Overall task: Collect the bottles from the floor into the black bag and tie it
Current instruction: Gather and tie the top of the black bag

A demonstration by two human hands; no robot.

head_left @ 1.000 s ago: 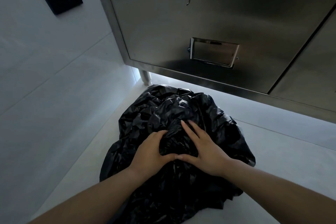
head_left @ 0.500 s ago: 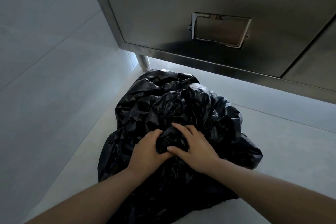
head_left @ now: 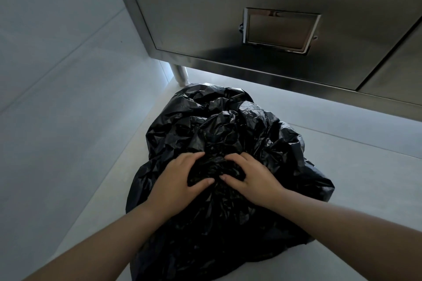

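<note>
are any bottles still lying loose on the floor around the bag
No, the pale floor around the black bag shows no bottles, and the left hand and right hand press on the bag's gathered plastic.

Single head cam, looks fwd and steeply down, close over both hands on bag (head_left: 219,134), floor (head_left: 342,185), cabinet (head_left: 205,7) ahead.

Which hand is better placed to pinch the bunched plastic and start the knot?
Probably the right hand: its fingers curl into the gathered bunch of the black bag, thumb underneath. The left hand lies flatter against the bunch's side, better suited to steadying.
</note>
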